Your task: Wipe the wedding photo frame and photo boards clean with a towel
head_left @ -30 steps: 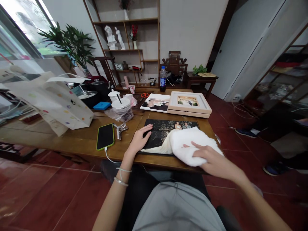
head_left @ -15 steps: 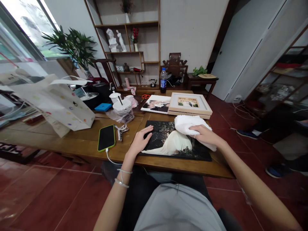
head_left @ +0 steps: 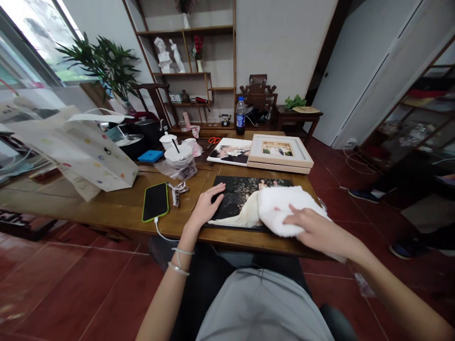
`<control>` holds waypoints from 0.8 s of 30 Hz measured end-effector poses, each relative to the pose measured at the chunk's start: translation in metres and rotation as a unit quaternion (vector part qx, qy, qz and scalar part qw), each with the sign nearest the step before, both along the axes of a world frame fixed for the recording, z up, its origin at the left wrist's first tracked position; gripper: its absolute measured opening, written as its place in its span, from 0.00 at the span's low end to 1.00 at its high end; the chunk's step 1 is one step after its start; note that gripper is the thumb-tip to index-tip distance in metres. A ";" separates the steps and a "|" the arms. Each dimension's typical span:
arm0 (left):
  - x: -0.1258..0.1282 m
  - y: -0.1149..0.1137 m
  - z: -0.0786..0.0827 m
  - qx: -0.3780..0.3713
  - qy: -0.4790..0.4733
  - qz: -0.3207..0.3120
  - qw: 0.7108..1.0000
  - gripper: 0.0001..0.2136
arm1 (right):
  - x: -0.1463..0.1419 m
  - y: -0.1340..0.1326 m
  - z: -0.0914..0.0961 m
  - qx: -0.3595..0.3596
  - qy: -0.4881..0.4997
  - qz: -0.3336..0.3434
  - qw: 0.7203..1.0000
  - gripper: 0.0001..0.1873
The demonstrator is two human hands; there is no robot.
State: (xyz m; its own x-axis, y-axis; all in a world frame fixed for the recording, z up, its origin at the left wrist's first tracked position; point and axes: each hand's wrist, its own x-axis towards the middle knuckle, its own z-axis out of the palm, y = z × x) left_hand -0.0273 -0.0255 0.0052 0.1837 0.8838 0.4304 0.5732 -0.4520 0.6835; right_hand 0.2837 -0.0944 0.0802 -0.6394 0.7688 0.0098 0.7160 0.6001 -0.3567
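Note:
A dark photo panel (head_left: 234, 199) with a long pale dress pictured on it lies flat near the table's front edge. On its left edge rests my left hand (head_left: 209, 203), open with the fingers stretched out. My right hand (head_left: 313, 225) grips a fluffy white towel (head_left: 284, 203) and presses it on the panel's right part. The towel covers that part of the picture, and some of it hangs past the right edge under my wrist. Left of my left hand are a silver tool (head_left: 177, 190) and a phone (head_left: 155, 202) with a green case and a plugged-in cable.
Behind the panel lie a white picture frame (head_left: 302, 150) and another photo print (head_left: 222, 152). A cola bottle (head_left: 241, 118), a lidded cup (head_left: 178, 154), red scissors (head_left: 213, 140) and a blue box (head_left: 150, 156) stand farther back. A paper bag (head_left: 85, 156) is at left.
My right hand has drawn the towel down toward me across the panel, uncovering two pictured figures at its top. My left hand stays at the left edge.

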 end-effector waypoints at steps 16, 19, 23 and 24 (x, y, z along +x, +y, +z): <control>0.000 0.000 0.001 -0.002 -0.003 -0.003 1.000 0.15 | 0.017 0.098 -0.037 0.065 0.021 -0.046 0.997 0.21; 0.000 0.000 0.000 -0.001 -0.003 -0.002 1.000 0.15 | 0.016 0.107 -0.037 0.111 0.020 -0.055 0.992 0.21; 0.000 0.000 -0.001 0.002 -0.004 -0.001 1.000 0.15 | 0.008 0.076 -0.029 0.142 -0.010 -0.022 0.990 0.25; 0.000 0.000 -0.001 0.002 -0.004 0.001 1.000 0.15 | 0.005 0.063 -0.027 0.139 -0.015 -0.015 0.990 0.26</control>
